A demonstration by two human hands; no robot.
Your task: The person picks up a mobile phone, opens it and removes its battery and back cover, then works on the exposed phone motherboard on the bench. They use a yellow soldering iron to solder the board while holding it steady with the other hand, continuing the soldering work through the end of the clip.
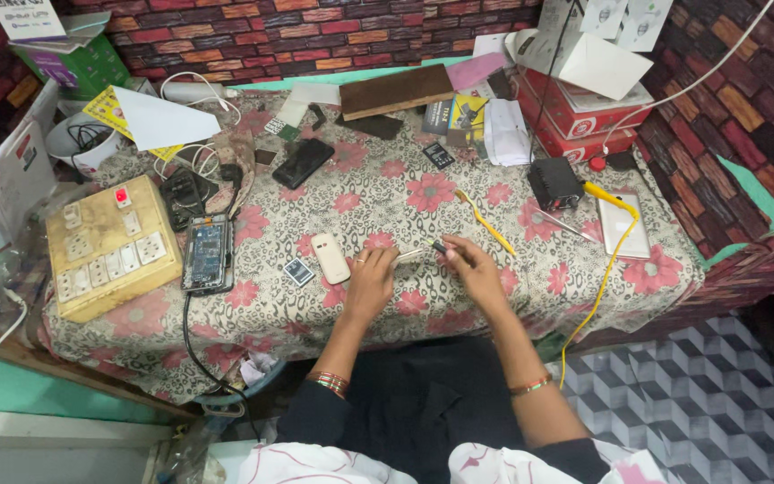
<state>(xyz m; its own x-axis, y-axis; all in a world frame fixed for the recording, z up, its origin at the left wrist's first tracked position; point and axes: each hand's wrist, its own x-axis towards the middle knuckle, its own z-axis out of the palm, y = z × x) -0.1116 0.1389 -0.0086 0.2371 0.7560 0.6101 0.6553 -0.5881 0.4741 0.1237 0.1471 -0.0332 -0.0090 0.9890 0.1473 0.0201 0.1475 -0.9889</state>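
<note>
Both my hands meet over the middle of the flower-print table cloth (pixel 459 211). My left hand (pixel 371 285) and my right hand (pixel 472 269) together hold a thin tool with a silver shaft and dark tip (pixel 425 250), one hand at each end. A small white keypad phone (pixel 330 258) lies just left of my left hand, with a small dark card-like part (pixel 298 272) beside it. A yellow-handled tool (pixel 485 222) lies just beyond my right hand.
A yellow switch and socket board (pixel 109 246) sits at the left, with an opened phone showing its circuit board (pixel 206 254) next to it. A black phone (pixel 303 162), a black box (pixel 554 182), a soldering iron with yellow cable (pixel 606 199), a silver phone (pixel 624 226) and red boxes (pixel 584 112) lie around.
</note>
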